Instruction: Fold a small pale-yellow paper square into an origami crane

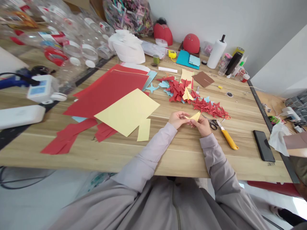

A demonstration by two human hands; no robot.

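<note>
Small pale-yellow folded paper piece: held by fingertips from both sides, above the wood-grain table, right of its middle; contact with the surface beneath not determinable. Pointed end directed up and toward the far edge.
Handling of folded piece: judged very light, crisp along the creases, soft across flat faces; little slip expected; easily dented at the point or opened by a hard squeeze.
Grip places: best taken at the thick creased layers, with light pressure and the fine tip left free.
Left hand: fingers narrow, pinching the piece at its left end.
Right hand: thumb and fingers closed on the piece's right side.
Red folded-paper stars: heaped and strung out just beyond the hands, toward the table's far edge, with light-blue ones mixed in and a yellow folded paper form on top.
Black-handled scissors: just beside the right hand.
Yellow-handled cutter: right of the scissors, handle end toward the near edge.
Large pale-yellow paper sheet: left of the hands, overlapping large red paper sheets.
Black phone: flat, close to the near right corner.
</note>
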